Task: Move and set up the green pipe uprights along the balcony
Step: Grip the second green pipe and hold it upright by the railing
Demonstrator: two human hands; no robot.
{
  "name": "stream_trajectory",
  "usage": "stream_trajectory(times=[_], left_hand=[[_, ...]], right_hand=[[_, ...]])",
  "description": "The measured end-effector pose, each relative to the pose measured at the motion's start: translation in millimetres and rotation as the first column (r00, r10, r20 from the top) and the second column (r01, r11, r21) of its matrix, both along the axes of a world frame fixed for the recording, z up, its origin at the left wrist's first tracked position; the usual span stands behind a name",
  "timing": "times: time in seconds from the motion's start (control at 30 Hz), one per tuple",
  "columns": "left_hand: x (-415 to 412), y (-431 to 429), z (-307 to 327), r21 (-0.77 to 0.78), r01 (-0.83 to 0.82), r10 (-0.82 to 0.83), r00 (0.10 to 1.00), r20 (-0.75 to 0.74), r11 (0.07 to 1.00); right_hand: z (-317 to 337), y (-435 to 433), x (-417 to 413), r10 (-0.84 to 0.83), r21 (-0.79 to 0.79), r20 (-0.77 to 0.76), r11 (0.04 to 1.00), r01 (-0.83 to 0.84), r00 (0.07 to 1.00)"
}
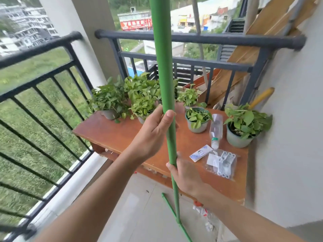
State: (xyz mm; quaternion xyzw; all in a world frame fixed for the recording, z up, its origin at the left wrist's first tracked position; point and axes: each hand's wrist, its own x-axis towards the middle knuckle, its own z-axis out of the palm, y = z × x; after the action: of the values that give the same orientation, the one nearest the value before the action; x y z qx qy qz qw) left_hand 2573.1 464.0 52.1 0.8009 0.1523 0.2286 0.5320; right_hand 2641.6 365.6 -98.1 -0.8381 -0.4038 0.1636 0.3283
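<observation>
The green pipe upright (162, 67) stands nearly vertical in the middle of the balcony, its foot joined to a green cross pipe (172, 215) lying on the tiled floor (139, 198). The left hand (153, 130) is wrapped around the pipe higher up, thumb across its front; the right hand (185, 173) is closed around it lower down. Just behind stands a wooden table (111, 131) with potted plants (139, 98), a lying plastic bottle (216, 130) and a bag of white clips (222, 163), all beside the dark railing (192, 38)
</observation>
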Motion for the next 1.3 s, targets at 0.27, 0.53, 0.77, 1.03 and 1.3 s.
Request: stream_trajectory(times=[0.27, 0.53, 0.77, 1.03, 1.3], left_hand=[[-26, 90, 25, -0.013, -0.176, 0.176, 0.982, 0.074, 0.984], [-64, 209, 29, -0.041, -0.236, 0.239, 0.962, 0.131, 0.971], [-112, 323, 25, -0.023, -0.359, 0.36, 0.931, 0.065, 0.933], [-161, 430, 15, -0.037, -0.543, 0.542, 0.839, -0.038, 0.839], [-161, 502, 7, -0.022, -0.651, 0.645, 0.756, -0.107, 0.759]], right_hand=[[33, 103, -18, 0.149, 0.056, 0.019, 0.987, -0.15, 0.989], [40, 226, -55, 0.191, 0.079, 0.077, 0.977, -0.197, 0.978], [39, 352, -95, 0.273, 0.02, -0.001, 0.962, -0.273, 0.962], [27, 484, -138, 0.399, -0.025, -0.125, 0.914, -0.405, 0.909], [10, 574, -131, 0.509, -0.012, -0.184, 0.854, -0.52, 0.841]])
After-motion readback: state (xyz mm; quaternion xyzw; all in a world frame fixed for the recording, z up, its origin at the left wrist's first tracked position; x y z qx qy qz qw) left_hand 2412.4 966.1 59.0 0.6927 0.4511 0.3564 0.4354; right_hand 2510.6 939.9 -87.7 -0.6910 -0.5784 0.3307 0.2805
